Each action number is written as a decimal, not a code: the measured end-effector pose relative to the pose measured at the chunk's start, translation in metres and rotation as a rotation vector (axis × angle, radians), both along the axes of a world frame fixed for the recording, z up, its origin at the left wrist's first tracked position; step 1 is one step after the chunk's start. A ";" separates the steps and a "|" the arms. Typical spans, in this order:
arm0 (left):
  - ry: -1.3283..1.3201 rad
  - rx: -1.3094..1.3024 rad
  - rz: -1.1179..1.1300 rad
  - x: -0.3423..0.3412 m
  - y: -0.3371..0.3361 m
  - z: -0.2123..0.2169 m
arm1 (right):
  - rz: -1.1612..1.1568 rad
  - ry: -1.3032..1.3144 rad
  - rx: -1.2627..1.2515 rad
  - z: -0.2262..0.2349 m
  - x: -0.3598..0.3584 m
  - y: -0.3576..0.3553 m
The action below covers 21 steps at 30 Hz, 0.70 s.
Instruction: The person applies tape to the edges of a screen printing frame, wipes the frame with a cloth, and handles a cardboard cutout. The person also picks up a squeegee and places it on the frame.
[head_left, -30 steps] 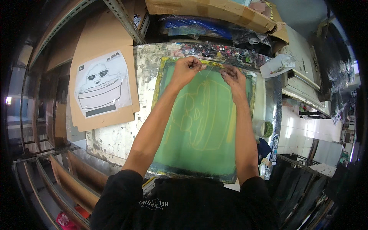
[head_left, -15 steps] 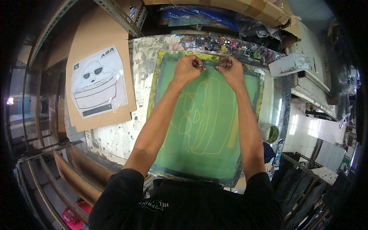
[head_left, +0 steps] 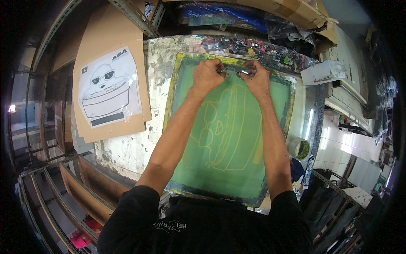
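A green printing screen (head_left: 190, 165) in a dark, yellow-edged frame lies before me, with a yellow line drawing of a tub and sunglasses turned sideways in its mesh. Over its far part my left hand (head_left: 207, 76) and my right hand (head_left: 256, 78) face each other, a short gap apart. Both have curled, pinched fingers with dark stains. Between the fingertips shows a thin clear strip (head_left: 229, 73), possibly tape, hard to make out against the green. A bright glint sits at the right fingertips.
On the left, a printed drawing sheet (head_left: 111, 91) rests on brown cardboard (head_left: 135, 127). The paint-spattered table (head_left: 122, 156) carries a roll of tape (head_left: 301, 149) at the right. A white plastic container (head_left: 323, 73) stands at the far right. Wooden rack slats (head_left: 89, 192) lie at lower left.
Both hands stay over the far part of the screen, pinched, with only slight finger shifts. The whole view has moved slightly.
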<state>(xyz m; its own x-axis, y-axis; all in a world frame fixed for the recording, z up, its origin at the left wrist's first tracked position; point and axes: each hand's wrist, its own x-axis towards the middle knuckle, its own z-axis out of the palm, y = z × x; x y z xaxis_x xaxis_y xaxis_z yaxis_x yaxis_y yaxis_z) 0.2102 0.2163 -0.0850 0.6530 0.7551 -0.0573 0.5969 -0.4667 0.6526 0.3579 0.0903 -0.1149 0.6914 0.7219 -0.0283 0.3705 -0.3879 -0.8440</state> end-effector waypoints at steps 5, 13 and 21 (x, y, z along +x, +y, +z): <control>0.002 0.068 0.046 -0.002 -0.011 0.002 | -0.004 0.004 -0.045 0.010 0.000 0.004; 0.014 0.075 0.122 -0.003 -0.021 0.001 | 0.026 -0.035 -0.128 0.016 0.006 0.006; 0.010 0.103 0.123 -0.003 -0.023 -0.005 | 0.033 -0.032 -0.165 0.026 0.004 0.006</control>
<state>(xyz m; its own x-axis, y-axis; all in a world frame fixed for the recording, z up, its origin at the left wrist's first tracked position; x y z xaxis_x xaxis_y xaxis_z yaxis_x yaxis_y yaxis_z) 0.2076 0.1936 -0.0896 0.5549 0.8317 0.0185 0.6602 -0.4538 0.5985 0.3617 0.0960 -0.0884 0.6700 0.7314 -0.1271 0.4106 -0.5077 -0.7574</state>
